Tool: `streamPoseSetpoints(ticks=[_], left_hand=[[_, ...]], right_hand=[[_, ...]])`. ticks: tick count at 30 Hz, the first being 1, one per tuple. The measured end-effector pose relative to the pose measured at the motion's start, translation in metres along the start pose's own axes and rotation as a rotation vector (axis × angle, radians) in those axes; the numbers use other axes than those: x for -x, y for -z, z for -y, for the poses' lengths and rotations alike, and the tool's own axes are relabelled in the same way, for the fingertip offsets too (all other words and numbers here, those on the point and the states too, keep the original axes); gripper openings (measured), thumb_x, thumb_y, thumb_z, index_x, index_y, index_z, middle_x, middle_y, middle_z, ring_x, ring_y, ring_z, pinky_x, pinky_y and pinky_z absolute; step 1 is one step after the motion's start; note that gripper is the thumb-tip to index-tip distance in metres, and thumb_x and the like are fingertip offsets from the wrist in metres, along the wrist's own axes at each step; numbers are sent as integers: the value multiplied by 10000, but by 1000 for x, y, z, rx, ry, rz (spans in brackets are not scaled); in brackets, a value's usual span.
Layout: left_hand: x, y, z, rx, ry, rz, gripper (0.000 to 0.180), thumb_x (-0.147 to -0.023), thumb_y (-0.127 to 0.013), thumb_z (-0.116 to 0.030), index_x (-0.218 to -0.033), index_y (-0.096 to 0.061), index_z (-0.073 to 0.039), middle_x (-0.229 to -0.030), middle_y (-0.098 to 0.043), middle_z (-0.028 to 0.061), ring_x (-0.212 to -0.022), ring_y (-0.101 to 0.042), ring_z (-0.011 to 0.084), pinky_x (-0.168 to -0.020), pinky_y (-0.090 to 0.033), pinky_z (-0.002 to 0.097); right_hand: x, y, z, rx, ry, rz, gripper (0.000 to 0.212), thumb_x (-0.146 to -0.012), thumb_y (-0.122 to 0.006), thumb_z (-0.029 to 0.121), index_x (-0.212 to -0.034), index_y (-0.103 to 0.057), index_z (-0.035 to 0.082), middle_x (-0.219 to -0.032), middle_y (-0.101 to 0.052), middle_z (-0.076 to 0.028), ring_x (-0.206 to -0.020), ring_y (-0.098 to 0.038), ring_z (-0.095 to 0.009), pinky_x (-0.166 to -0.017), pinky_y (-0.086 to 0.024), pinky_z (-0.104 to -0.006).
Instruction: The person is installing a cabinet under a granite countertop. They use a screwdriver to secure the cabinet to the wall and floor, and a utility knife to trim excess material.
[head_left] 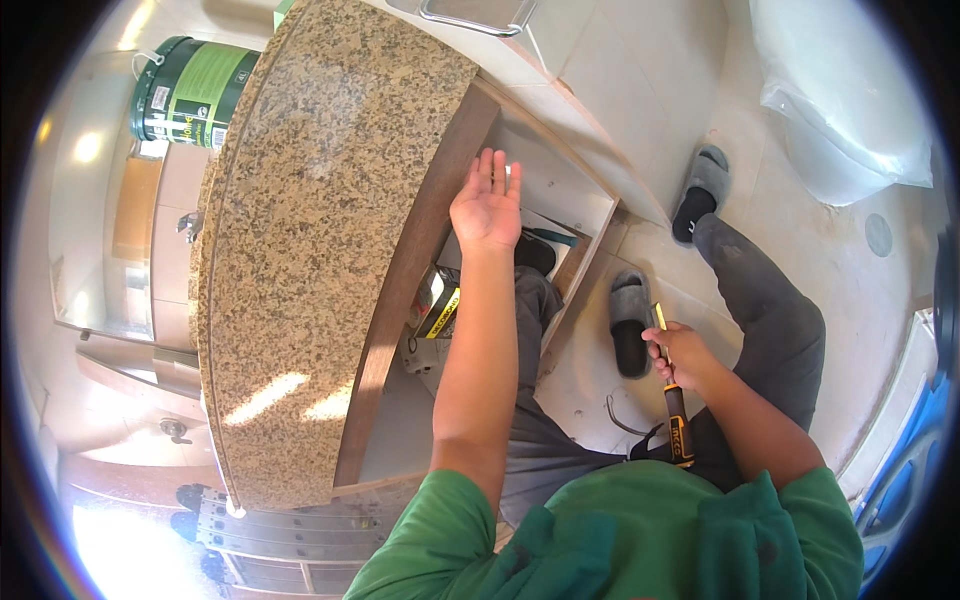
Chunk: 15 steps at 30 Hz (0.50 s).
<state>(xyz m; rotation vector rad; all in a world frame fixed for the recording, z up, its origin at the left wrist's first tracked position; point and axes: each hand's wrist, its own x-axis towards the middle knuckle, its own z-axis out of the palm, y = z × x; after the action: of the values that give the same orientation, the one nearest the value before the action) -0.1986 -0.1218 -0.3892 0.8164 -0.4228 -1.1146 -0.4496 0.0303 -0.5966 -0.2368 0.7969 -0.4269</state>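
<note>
My left hand (487,215) is raised palm up with its fingers stretched out and nothing in it. It is over the open cabinet (545,150), close to the brown wooden edge (440,190) under the granite countertop (320,150). In my right hand (686,357), above the floor by my bent leg, is a hand tool with a black and orange handle (678,425). Its handle points toward my body, and a narrow yellow piece (659,316) sticks out beyond my fingers. Those fingers hide the middle of the tool, so its exact kind cannot be told.
A black and yellow package (437,308) lies inside the cabinet, near my foot in a black sock (535,256). Grey slippers (629,295) are on the tiled floor. A green bucket (195,92) stands beyond the countertop; a plastic-covered white container (840,130) is at the far right.
</note>
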Motion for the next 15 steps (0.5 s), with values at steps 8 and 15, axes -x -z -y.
streamPoseSetpoints(ticks=[8,15], left_hand=[[25,21,-21,-95,-26,-4,475,-1056,-410,-153,-1477,-321,48,-1514,-426,167,-1366,-454,283,-1151,-394,487],[37,29,-31,-38,-23,-79,395,-1046,-418,-113,-1389,-406,81,-1404,-526,187,-1282,-539,305,-1112,-439,485]], right_hand=[[4,-2,2,14,-10,-31,92,-989,-513,156,-1031,-520,75,-740,-485,-36,-555,-445,-137,-468,-335,-295],[6,-5,2,58,14,-49,76,-984,-512,148,-1013,-511,78,-719,-480,-35,-555,-465,-155,-476,-365,-330]])
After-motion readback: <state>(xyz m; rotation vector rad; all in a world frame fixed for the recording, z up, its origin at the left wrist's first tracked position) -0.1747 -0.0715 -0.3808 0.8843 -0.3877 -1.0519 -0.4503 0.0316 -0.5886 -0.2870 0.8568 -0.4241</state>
